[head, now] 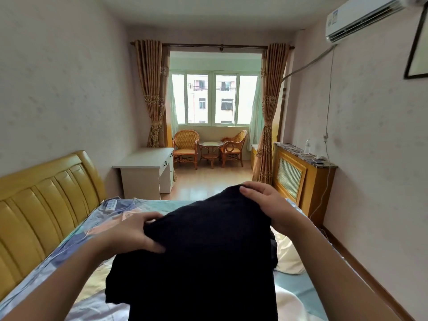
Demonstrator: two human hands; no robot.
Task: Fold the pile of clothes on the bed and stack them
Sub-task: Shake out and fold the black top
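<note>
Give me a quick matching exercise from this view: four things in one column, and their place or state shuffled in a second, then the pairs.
Things:
1. black garment
2. remote control
3. water bottle
4. white desk

Place or state:
A. standing on the wooden cabinet by the right wall
B. held up over the bed, gripped by the left hand and the right hand
C. beyond the bed, beside the yellow headboard
D. lying on the bed near the headboard

Pairs: 1-B, 2-D, 3-A, 4-C
</note>
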